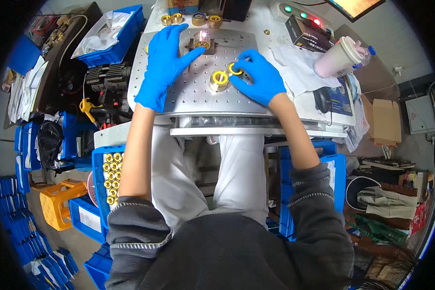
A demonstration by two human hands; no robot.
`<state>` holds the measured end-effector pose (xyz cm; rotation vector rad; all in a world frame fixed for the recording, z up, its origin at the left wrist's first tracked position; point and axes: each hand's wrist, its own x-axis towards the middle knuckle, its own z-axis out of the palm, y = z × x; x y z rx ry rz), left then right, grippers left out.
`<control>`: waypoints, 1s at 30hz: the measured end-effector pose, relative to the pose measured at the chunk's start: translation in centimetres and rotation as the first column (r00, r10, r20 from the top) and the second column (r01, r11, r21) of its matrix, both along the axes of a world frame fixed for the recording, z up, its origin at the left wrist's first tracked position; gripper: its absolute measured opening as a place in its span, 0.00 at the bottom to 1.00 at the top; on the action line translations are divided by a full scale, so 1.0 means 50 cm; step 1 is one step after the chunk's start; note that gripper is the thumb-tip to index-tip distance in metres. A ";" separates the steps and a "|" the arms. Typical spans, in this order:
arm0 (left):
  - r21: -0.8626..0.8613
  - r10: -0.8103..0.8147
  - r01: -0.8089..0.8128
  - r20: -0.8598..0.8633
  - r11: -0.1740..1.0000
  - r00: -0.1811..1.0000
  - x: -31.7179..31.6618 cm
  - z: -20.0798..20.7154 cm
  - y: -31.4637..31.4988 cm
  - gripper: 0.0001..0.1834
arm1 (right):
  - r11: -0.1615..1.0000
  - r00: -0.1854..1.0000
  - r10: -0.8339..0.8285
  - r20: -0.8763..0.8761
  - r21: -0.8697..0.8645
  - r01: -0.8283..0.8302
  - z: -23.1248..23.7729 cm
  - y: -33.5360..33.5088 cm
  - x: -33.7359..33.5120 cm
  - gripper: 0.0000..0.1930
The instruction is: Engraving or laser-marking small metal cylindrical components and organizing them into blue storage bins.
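Note:
My left hand (163,63), in a blue glove, lies over the left part of a perforated metal plate (188,102). Its fingers are stretched, the thumb pointing toward a brightly lit brass fitting (202,43) in a small dark holder (210,50). My right hand (262,79), also blue-gloved, has thumb and fingers closed around a short round brass fitting (235,69) with a yellow rim, low over the plate. Just left of that, a similar brass fitting (219,80) stands upright on the plate. The glove partly covers the held one.
Several brass fittings (214,21) stand at the table's back. To the right are white paper (290,67), a lidded cup (333,59), a black box (306,35) and a panel with lights (302,15). A blue crate (98,166) of fittings stands below my left forearm.

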<state>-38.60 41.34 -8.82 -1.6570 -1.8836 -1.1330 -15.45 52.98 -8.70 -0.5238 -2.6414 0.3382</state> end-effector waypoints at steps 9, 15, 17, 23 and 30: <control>-0.241 -0.085 0.061 -0.092 0.969 0.992 -0.087 -0.011 0.039 0.39 | 0.785 0.984 -0.011 -0.177 -0.611 -0.102 0.003 0.138 -0.127 0.19; -0.226 -0.213 0.203 -0.020 0.953 0.977 -0.060 -0.018 0.098 0.32 | 0.200 0.751 0.194 -0.631 -0.724 -0.660 -0.088 0.330 -0.311 0.12; -0.238 -0.172 0.165 -0.010 0.957 0.985 -0.085 -0.028 0.066 0.30 | 0.092 0.784 0.047 -0.619 -0.779 -0.620 -0.089 0.233 -0.334 0.13; -0.124 -0.081 0.060 -0.167 0.990 0.983 -0.068 -0.004 0.077 0.21 | 0.071 0.814 -0.122 -0.567 -0.823 -0.563 -0.095 0.246 -0.326 0.15; -0.033 0.242 -0.246 0.346 0.969 0.906 -0.057 0.018 -0.106 0.25 | 0.308 0.942 -0.078 -0.326 -0.907 -0.288 -0.038 0.178 -0.292 0.18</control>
